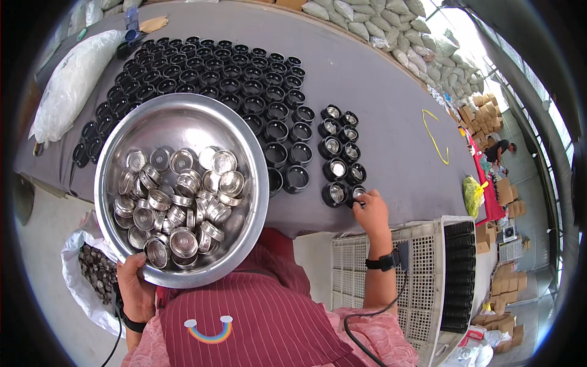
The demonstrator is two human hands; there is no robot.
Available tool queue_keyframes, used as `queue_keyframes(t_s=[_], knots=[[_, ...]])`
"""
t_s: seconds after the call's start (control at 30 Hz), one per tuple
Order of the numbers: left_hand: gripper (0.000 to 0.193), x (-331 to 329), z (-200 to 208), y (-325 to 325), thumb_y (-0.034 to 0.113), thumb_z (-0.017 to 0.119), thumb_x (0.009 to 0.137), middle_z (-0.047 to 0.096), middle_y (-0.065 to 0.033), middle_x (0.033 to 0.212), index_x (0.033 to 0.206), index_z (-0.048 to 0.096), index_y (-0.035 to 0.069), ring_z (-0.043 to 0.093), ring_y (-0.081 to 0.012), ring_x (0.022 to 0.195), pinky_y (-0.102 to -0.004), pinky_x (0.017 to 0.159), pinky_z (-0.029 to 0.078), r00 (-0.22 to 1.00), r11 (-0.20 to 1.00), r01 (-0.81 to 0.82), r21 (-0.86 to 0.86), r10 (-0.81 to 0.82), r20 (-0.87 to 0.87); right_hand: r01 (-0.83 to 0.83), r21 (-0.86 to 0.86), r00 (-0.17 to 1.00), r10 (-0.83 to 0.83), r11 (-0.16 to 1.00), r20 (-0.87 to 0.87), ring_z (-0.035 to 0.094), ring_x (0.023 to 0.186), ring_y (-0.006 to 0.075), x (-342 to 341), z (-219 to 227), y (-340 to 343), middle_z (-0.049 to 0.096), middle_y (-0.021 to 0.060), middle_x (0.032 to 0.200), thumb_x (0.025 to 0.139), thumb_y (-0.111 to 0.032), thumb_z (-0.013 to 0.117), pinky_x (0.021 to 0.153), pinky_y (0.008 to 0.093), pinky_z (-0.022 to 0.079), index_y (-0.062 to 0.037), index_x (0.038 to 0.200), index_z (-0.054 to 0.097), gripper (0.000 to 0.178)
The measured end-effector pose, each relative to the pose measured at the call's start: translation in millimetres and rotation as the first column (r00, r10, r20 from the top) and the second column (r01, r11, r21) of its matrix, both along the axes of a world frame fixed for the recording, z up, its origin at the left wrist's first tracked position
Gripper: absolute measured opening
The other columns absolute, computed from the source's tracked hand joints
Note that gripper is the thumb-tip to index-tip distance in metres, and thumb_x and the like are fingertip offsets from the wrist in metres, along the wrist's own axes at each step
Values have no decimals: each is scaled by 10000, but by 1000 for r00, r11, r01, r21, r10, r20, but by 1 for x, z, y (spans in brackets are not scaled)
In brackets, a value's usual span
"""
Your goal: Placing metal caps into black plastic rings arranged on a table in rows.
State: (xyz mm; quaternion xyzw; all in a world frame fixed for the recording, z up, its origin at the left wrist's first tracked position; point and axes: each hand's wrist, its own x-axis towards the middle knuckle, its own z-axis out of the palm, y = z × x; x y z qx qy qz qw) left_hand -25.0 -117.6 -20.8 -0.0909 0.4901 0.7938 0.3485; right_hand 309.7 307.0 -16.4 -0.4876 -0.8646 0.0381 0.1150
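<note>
My left hand [136, 284] grips the near-left rim of a wide steel basin [260, 189], held tilted over the table's near edge. Inside it lies a heap of small round metal strainer cups [183, 243] with perforated faces. My right hand [372, 213] is closed at the nearest black ring-shaped holder [353, 202] of a two-column group. Its fingertips pinch a metal strainer cup [359, 192] at the holder's mouth; the fingers partly cover it. The other holders in those columns have shiny metal cups [337, 167] inside them.
Rows of black holders without metal cups [276, 131] stand left on the grey table [379, 79]. A plastic bag [76, 85] lies far left. Below are a white sack of dark parts [92, 269] and a pale crate [358, 251]. A yellow cord [435, 137] lies right; a person [498, 153] is beyond.
</note>
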Motion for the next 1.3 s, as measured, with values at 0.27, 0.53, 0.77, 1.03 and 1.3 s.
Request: queue_keyframes(t_s=[0.27,0.53,0.77,1.03,1.3], knots=[[411,-1,2,-3,-2,573,782,661,-73,1037,1192,557,16,668,-194,883,-357,806,577,998,1000,-15,18,16,-63,48,-99,950,-76,994,-301,646,810,296,15,-23,15,665,133,904,760,-154,713,735,382,515,-38,906,736,189],[400,-12,-38,-27,-24,567,773,658,-93,1052,1173,558,-13,663,-201,906,-359,828,562,961,997,16,-70,-35,-276,89,-128,783,-149,988,-604,645,747,237,5,-29,13,670,113,861,788,-105,700,679,327,508,-42,900,737,134],[397,-22,-42,-37,-34,550,781,654,-79,1041,1175,557,17,657,-209,905,-367,841,556,981,999,5,-41,-12,-194,-190,141,838,235,972,-492,659,724,252,-92,4,-51,669,80,885,795,-110,725,647,333,522,-84,895,734,104],[452,-17,-10,-44,-10,545,780,640,-83,1116,1231,536,16,646,-222,971,-375,890,540,987,982,-163,91,164,-3,-226,-2,759,174,974,-628,654,722,204,-130,-22,-42,672,76,855,823,-151,725,659,311,514,-63,936,724,143],[463,-22,-13,-55,-7,549,781,625,-90,1143,1243,525,21,638,-219,985,-372,897,538,969,968,-246,46,245,26,-389,-321,268,-227,864,-936,562,688,58,-196,-15,-57,648,18,783,948,-154,636,632,187,430,8,926,701,176]])
